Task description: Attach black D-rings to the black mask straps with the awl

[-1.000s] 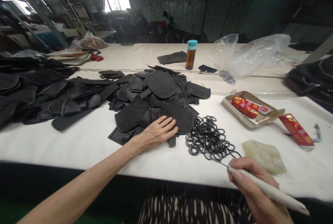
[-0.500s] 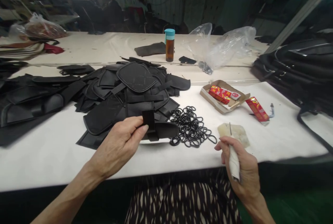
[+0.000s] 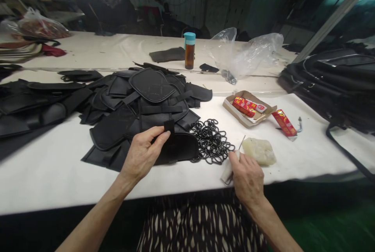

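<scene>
1. One strap point(image 3: 169, 126) stands upright, pinched between the thumb and forefinger of the left hand point(image 3: 146, 146).
2. Just below it is a black pad point(image 3: 184, 146), which the strap seems to belong to; it lies at the front of the pile point(image 3: 154, 84), its right end beside the rings point(image 3: 211, 142).
3. Wrapped around the pale tool point(image 3: 227, 170) is the right hand point(image 3: 249, 174). The thin tip point(image 3: 242, 142) points up and away, near the yellowish block point(image 3: 260, 151); whether they touch I cannot tell, and the tip's shape is too small to read.
4. As I judge it, the step in hand is getting ready: strap singled out, tool gripped. No ring shows on the strap.
5. The next move, I would say, calls for a firm pinch with the strap's end left free, and for the tip to be guided clear of the left fingers.
6. Loose rings lie heaped on the white table point(image 3: 175, 179), between the pad and the right hand, handy to both hands.
</scene>
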### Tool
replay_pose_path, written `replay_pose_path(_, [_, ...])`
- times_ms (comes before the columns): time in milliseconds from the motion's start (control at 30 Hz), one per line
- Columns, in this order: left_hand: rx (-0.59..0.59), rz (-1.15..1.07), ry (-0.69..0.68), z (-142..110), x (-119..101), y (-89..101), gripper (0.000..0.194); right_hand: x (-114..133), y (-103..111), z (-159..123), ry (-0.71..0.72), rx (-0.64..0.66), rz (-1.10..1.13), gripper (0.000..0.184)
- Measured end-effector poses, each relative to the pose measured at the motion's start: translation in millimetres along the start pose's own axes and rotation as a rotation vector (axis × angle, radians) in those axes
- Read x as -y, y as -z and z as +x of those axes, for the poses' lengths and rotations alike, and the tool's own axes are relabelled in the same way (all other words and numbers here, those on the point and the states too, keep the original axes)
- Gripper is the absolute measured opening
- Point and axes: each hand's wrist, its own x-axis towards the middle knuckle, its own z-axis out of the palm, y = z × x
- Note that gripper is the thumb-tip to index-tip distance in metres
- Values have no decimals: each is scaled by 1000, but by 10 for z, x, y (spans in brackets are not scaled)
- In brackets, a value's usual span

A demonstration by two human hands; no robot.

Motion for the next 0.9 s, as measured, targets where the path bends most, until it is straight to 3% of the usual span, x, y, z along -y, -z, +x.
replay_pose_path(233, [-327,266,-487,-76,132,-190,13,-31,20,67,81,53,3,25])
replay_pose_path(300, [-361,341,-549,-119,94,-172,15,-53,28,81,85,59,21,26])
replay_pose_path(367, [-317,296,-550,-173,30,-109,17,-74,48,68,83,57,48,28])
replay_pose_path(467, [-145,83,-395,-257,-76,39,16,-84,118,26,38,29,244,32])
replay_pose_path(633, [152,-164,90,-313,-247,176,26,16,376,156,-195,96,849,15])
replay_pose_path(733, [310,-358,269,-313,-334,58,25,119,568,379,-318,96,1133,0])
replay_pose_path(767, [342,-415,304,-316,-352,-5,23,153,619,454,-330,79,1197,4])
replay_pose_path(900, [351,-506,352,-355,-351,-249,22,264,680,670,-291,66,1295,7])
